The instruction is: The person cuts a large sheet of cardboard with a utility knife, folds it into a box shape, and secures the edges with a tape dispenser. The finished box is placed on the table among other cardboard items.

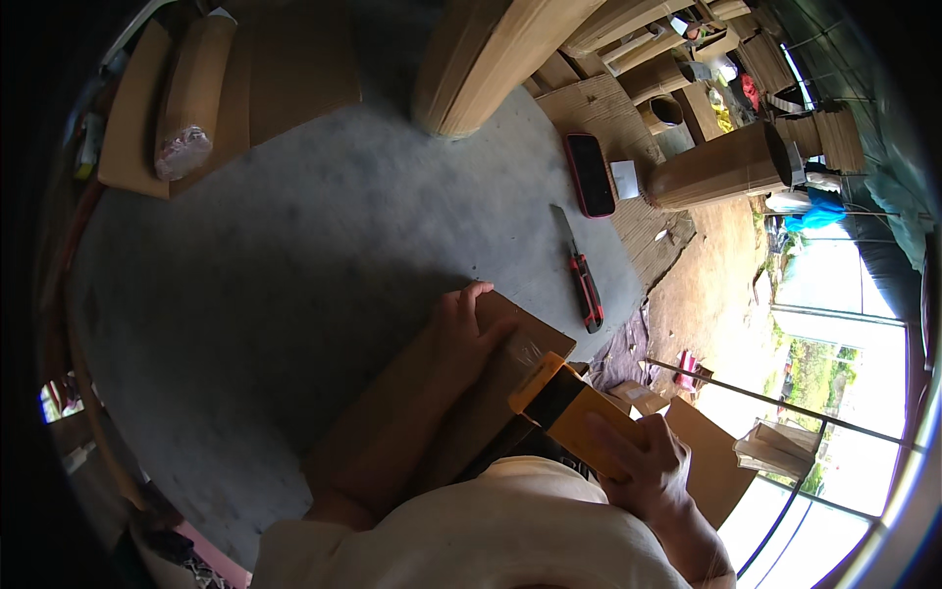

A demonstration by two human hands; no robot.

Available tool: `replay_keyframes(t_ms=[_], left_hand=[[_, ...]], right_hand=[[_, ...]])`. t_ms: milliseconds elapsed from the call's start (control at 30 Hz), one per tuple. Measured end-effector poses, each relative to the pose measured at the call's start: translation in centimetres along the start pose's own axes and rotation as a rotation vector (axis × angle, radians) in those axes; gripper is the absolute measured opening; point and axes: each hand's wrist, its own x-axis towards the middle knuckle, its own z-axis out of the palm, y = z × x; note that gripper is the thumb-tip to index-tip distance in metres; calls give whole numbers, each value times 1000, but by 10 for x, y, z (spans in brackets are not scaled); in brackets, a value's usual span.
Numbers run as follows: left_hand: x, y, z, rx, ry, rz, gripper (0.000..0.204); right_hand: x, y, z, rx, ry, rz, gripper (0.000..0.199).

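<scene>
Close to my body, a brown cardboard piece (535, 329) stands at the near edge of the grey tabletop (294, 236). My left hand (463, 319) grips it, with the fingers curled over its far edge and the thumb on the near side. In my right hand (648, 456) is an orange-yellow tape dispenser (579, 417) with a black band. Its front end meets the cardboard, where shiny clear tape (527, 351) shows. My left forearm and torso hide the lower part of the cardboard. Beyond my hands lies a red and black utility knife (586, 293), its blade extended away from me.
A phone in a red case (590, 175) lies at the right, beside a small white card (624, 180). Tall cardboard tubes stand at the back (471, 69) and right (726, 167). At the far left, a wrapped cardboard roll (196, 93) rests on cardboard sheets (294, 79).
</scene>
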Motion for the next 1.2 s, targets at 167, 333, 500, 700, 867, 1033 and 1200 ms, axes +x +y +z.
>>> replay_keyframes(t_ms=[167, 333, 500, 700, 867, 1033, 1200], left_hand=[[12, -51, 12, -76, 57, 36, 28], [18, 2, -13, -523, -275, -105, 15], [6, 19, -15, -272, -108, -43, 17], [15, 11, -9, -180, -268, -178, 17], [29, -48, -1, 71, -21, -30, 41], [-6, 21, -19, 157, -621, 510, 72], [-15, 14, -26, 90, -579, 441, 85]], right_hand=[[-1, -2, 0, 23, -12, 16, 63], [-6, 3, 5, 47, -29, 50, 65], [-5, 4, 5, 35, -29, 13, 66], [0, 6, 2, 33, -30, 32, 64], [4, 3, -4, 61, -84, 53, 64], [1, 7, -1, 69, -95, 82, 65], [-3, 8, 2, 130, -71, 71, 64]])
